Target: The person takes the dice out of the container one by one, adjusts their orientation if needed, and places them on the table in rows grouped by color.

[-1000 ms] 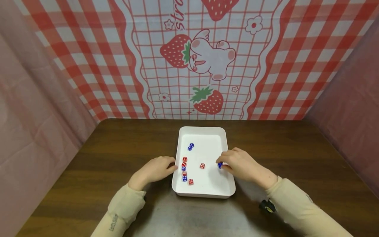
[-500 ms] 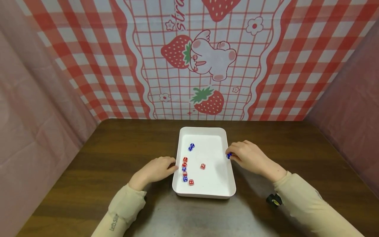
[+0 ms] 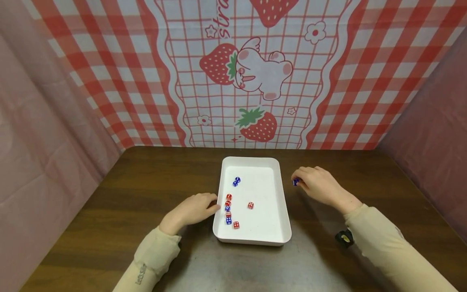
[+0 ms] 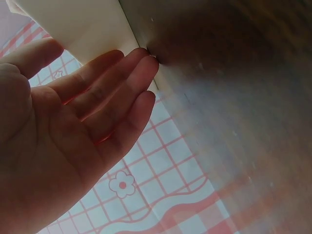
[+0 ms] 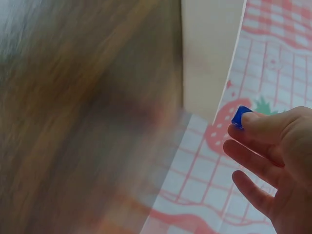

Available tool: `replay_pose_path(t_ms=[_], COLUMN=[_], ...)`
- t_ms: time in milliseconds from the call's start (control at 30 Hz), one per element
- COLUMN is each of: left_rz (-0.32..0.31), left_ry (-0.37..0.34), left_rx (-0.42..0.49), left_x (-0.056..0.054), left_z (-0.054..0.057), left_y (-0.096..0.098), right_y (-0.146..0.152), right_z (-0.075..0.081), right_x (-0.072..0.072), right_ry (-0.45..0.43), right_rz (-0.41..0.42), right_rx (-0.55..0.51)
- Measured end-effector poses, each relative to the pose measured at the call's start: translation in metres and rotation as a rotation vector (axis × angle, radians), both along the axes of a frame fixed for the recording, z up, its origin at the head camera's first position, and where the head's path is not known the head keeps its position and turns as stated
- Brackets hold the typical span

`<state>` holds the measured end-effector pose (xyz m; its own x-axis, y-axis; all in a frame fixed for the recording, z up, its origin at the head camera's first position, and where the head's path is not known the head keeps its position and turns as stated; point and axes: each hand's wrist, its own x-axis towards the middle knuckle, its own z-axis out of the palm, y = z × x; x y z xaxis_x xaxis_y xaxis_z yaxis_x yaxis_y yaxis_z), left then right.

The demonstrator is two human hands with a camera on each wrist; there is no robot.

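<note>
My right hand [image 3: 319, 184] pinches a blue die [image 5: 240, 117] between thumb and forefinger, over the table to the right of the white tray [image 3: 251, 240]. The other fingers of that hand are loosely bent. My left hand [image 3: 191, 209] lies at the tray's left side, its straight fingertips [image 4: 146, 63] against the outer wall. Inside the tray, red and blue dice form a column along the left, with a red die [image 3: 228, 197] at its top and a blue die [image 3: 228, 221] at its bottom. Two blue dice [image 3: 236, 181] sit farther back. A red die [image 3: 250, 205] lies mid-tray, another red die [image 3: 236, 225] near the front.
The tray stands on a dark wooden table [image 3: 146, 178]. Behind it hangs a red-and-white checked cloth [image 3: 255, 73] with strawberry prints. Pink curtains [image 3: 47, 121] close off both sides. A dark device [image 3: 344, 239] is strapped under the right wrist.
My right hand has lifted the blue die out of the tray, over the right rim, moving right and back. My left hand and the other dice have stayed put.
</note>
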<state>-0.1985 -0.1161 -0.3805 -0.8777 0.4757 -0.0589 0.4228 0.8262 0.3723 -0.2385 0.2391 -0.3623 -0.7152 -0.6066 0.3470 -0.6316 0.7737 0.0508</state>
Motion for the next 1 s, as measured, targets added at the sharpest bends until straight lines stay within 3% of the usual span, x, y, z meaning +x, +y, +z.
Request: replay_pose_path(t_ms=[333, 667, 1000], left_rz=[-0.006, -0.016, -0.022], left_ry=[0.004, 0.001, 0.007], left_rx=[0.001, 0.002, -0.007], left_x=[0.0, 0.0, -0.002], left_z=[-0.001, -0.002, -0.004], left_y=[-0.001, -0.001, -0.002], right_y=[0.022, 0.039, 0.046], right_z=[-0.009, -0.016, -0.022], right_x=[-0.019, -0.034, -0.043], right_ry=[-0.049, -0.163, -0.217], right_rz=[-0.053, -0.18, -0.218], right_rx=[-0.012, -0.008, 0.007])
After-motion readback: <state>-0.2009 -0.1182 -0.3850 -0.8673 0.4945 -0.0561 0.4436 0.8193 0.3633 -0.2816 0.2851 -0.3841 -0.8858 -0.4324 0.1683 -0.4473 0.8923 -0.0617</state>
